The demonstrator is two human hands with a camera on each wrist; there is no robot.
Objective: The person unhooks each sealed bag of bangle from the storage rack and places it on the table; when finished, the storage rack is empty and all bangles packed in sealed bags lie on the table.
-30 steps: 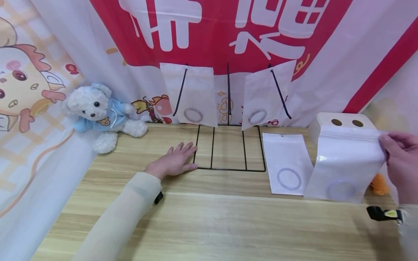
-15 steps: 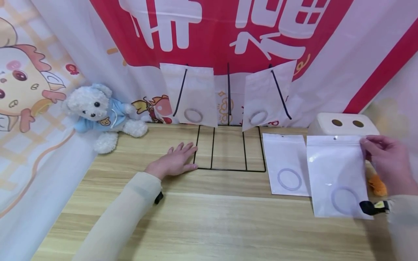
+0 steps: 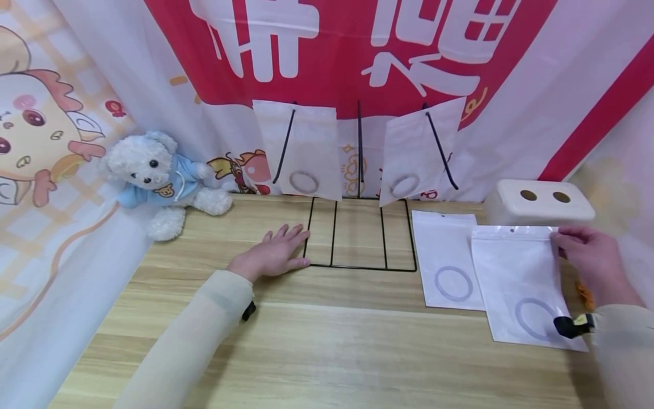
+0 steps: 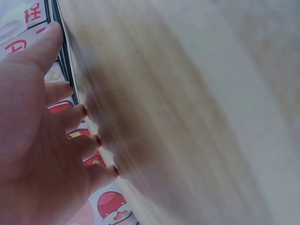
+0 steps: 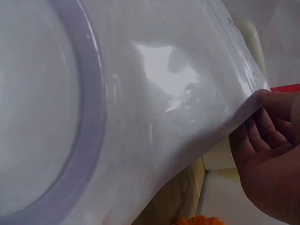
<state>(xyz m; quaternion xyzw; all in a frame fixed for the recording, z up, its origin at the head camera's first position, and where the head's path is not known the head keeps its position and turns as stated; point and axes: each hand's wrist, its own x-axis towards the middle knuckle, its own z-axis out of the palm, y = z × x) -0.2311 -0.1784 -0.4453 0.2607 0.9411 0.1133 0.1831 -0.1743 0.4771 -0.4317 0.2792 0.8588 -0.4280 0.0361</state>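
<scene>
My right hand (image 3: 595,258) pinches the upper right edge of a white zip bag (image 3: 511,270) with a pale purple ring inside. The bag lies slanted near the tabletop, its left side close to or over another such bag (image 3: 443,244). In the right wrist view, the thumb and fingers grip the glossy plastic bag (image 5: 136,117) at its zip end. My left hand (image 3: 271,253) rests flat on the table, fingers spread, its fingertips touching the left side of a black wire rack (image 3: 334,233). Two similar bags, a left one (image 3: 301,142) and a right one (image 3: 419,150), hang on the rack's outer prongs.
A white box with two round holes (image 3: 541,207) stands behind the held bag. Something orange (image 3: 585,294) lies beside the right hand. A white plush dog (image 3: 163,182) in a blue hoodie sits at the back left. Printed cloth hangs behind the wooden table (image 3: 327,352).
My right hand has brought the bag left and downward from in front of the white box, toward the bag lying on the table. My left hand has stayed by the rack.
</scene>
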